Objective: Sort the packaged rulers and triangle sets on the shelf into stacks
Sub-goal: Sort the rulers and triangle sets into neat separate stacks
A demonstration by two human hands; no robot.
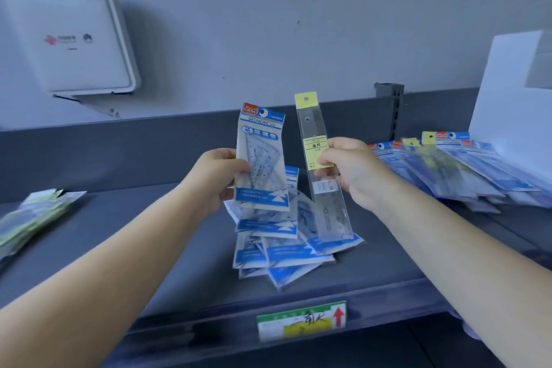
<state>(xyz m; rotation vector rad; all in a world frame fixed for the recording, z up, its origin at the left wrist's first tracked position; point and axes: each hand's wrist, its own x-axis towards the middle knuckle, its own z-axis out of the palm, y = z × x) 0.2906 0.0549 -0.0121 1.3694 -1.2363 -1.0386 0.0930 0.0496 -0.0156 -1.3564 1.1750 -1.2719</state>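
The left hand is pinching a blue-and-white packaged triangle set marked GEOMETRIC by its left edge, thumb on the front, holding it upright above the dark grey metal shelf. The right hand is gripping a clear plastic straight ruler in a sleeve with a yellow header at its yellow label, fingers curled round it, lower end tilting right. Both packages are standing side by side, apart, over a loose pile of blue-and-white triangle packs lying mid-shelf. A fanned row of mixed packs is lying at right, beside a white box. A greenish stack of packs is resting at left. A green-and-yellow shelf label is hanging on the front rail.
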